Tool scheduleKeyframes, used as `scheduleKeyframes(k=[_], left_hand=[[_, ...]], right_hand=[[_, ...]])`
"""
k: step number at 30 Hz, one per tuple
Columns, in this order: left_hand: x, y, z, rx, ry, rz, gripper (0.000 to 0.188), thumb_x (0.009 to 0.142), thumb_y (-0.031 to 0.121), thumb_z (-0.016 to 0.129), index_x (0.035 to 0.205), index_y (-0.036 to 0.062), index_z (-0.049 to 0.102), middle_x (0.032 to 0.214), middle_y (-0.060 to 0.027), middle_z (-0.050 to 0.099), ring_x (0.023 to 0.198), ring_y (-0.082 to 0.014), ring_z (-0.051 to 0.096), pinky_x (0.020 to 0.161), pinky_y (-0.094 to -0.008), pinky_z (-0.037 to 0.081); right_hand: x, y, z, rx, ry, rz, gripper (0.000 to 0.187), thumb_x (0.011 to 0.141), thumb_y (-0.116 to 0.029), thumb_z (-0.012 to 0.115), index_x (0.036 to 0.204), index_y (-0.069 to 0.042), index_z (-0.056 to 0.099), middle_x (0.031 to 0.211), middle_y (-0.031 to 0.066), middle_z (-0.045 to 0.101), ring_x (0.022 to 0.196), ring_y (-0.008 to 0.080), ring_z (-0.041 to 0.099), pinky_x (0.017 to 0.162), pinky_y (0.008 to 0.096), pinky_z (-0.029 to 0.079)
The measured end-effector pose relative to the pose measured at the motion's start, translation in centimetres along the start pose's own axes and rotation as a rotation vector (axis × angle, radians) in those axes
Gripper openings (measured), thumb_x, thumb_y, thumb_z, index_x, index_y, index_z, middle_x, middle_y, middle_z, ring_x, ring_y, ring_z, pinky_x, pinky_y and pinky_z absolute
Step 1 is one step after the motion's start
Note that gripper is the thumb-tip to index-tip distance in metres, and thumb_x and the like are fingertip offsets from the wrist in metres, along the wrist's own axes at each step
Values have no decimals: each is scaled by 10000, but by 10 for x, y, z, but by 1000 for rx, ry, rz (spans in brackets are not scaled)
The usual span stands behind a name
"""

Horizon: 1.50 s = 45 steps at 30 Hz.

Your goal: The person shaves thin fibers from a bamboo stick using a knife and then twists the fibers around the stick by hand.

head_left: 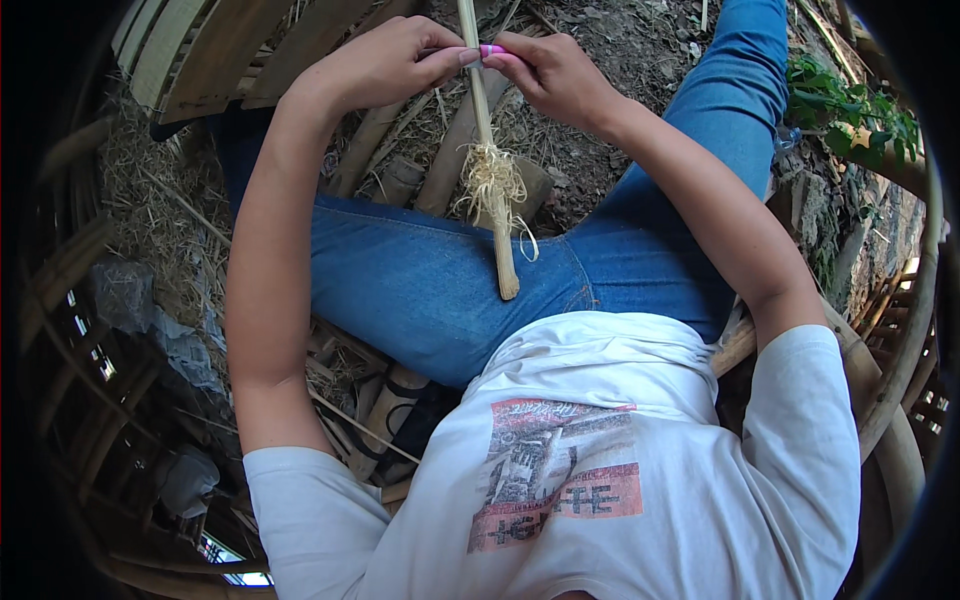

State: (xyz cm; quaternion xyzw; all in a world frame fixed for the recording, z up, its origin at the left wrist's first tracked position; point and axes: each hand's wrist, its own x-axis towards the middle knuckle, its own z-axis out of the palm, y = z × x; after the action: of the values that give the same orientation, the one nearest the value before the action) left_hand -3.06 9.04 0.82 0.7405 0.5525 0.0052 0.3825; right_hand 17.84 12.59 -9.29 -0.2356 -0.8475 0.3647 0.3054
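A long pale wooden stick (482, 110) slants from the top of the view down to my lap, its lower end resting over my jeans. Curly wood shavings (492, 180) cling in a bunch around its lower part. My left hand (405, 62) is closed at the upper part of the stick, thumb tip lying across it. From the other side my right hand (555, 78) pinches a small bright pink piece (491, 50) with a pale band, right beside the stick. Fingers partly hide what this piece is and whether it goes around the stick.
My legs in blue jeans (400, 270) spread to both sides. Wooden slats (225, 60) stand at the upper left, above dry straw (160, 190). Bamboo poles (455, 150) lie beneath the stick. A leafy green plant (850, 110) grows at right, and plastic bags (185, 480) sit at lower left.
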Motion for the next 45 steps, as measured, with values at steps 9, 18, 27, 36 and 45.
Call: scheduleKeyframes(k=[9,18,27,36,45], left_hand=[[-12,-2,15,-104,12,55,382,1019,279,495,784,-7,586,541,-5,441,511,-88,413,500,-286,348],[-42,-1,59,-277,28,94,355,1002,243,511,767,-15,576,537,-16,453,511,-103,408,504,-304,357],[-49,8,63,-274,89,55,309,960,237,553,855,-39,648,622,-135,566,553,-238,500,579,-364,431],[-23,-1,23,-137,149,21,316,990,254,531,868,-14,646,563,-70,550,524,-166,538,543,-337,429],[-11,-5,8,-13,132,-3,376,1026,296,490,809,5,586,555,-11,452,520,-96,406,519,-290,359]], right_hand=[[-8,-10,2,41,-24,-35,234,979,-293,564,948,-74,638,606,145,565,535,318,582,525,405,450],[-42,-35,8,111,-171,36,261,968,-307,575,923,-60,645,635,163,589,572,354,594,554,432,466],[-48,-44,2,63,-210,94,263,956,-317,590,928,-59,629,629,171,584,601,371,599,565,454,454],[1,-14,-9,-144,-33,-86,254,949,-359,585,964,-114,648,639,125,609,611,334,623,554,447,472],[12,0,-5,-173,13,-125,211,968,-290,568,971,-88,628,660,130,570,587,318,596,532,415,442]])
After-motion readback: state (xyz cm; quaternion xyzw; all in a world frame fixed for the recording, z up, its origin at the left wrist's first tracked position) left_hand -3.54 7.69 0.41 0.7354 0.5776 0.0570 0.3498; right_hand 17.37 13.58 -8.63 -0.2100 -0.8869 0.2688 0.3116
